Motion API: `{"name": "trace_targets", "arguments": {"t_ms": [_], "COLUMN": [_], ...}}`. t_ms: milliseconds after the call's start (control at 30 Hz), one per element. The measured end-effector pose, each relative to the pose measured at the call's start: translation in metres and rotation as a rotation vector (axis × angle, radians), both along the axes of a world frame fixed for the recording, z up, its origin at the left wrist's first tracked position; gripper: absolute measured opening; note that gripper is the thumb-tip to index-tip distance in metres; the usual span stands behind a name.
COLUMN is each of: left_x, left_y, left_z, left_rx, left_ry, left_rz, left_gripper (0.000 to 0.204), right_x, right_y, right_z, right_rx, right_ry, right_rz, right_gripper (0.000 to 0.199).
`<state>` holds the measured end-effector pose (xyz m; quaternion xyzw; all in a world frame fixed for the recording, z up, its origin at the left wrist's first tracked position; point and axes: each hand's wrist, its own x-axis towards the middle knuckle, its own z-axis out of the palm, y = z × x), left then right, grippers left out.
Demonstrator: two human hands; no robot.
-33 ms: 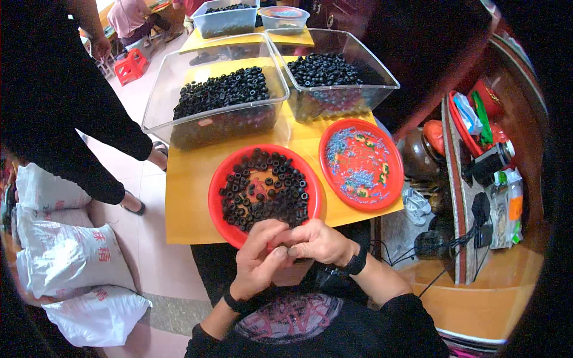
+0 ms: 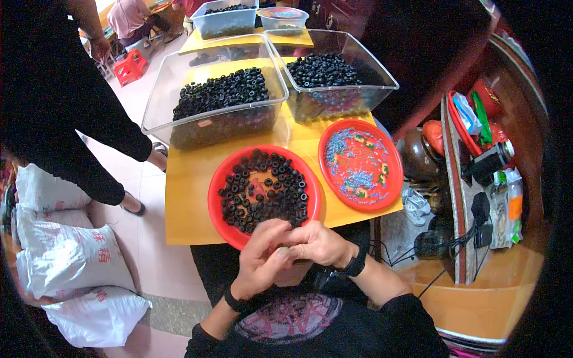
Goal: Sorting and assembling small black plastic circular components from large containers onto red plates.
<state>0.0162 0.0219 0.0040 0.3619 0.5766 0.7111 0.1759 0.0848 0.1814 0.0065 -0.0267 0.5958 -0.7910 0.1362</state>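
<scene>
My left hand [image 2: 261,256] and my right hand [image 2: 322,243] meet at the near rim of a round red tray [image 2: 216,210]. Both have their fingers curled and pinched together, the thumbs close to each other. Whatever lies between the fingertips is too small or hidden to make out. Many small black ring-shaped parts [image 2: 242,179] lie loose in the tray, thickest toward its right and near sides. To the right, a second red tray [image 2: 352,156] carries small bluish bits scattered in patches over its printed pattern.
Two clear plastic bins [image 2: 156,119] [image 2: 382,77] of black parts stand behind the trays on the yellow table [image 2: 188,203]. Farther back is another bin [image 2: 224,27]. White sacks [image 2: 89,256] are piled at left, near a standing person's legs [image 2: 101,143]. Right, a shelf [image 2: 456,197] holds cables.
</scene>
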Motion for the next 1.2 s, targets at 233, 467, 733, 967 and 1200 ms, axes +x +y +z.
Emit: {"name": "trace_targets", "arguments": {"t_ms": [233, 467, 733, 967, 1200], "left_x": [0.002, 0.006, -0.005, -0.019, -0.032], "left_y": [0.009, 0.006, -0.02, -0.034, -0.016], "left_z": [-0.012, -0.012, -0.018, -0.026, -0.02], "left_rx": [-0.075, -0.163, -0.181, -0.135, -0.395], "left_ry": [0.25, 0.188, -0.107, -0.019, 0.66], "left_rz": [-0.068, 0.052, 0.371, 0.543, 0.395], "left_gripper": [0.031, 0.025, 0.017, 0.017, 0.022], "right_x": [0.003, 0.003, -0.053, -0.057, 0.02], "right_y": [-0.011, -0.007, 0.075, 0.136, 0.103], "right_z": [-0.009, -0.012, 0.069, 0.098, 0.051], "right_rx": [0.027, 0.133, 0.492, -0.024, 0.367], "right_ry": [0.097, -0.033, 0.409, 0.253, 0.018], "right_rz": [-0.125, -0.043, -0.245, -0.722, -0.743], "right_gripper": [0.018, 0.016, 0.02, 0.022, 0.028]}}
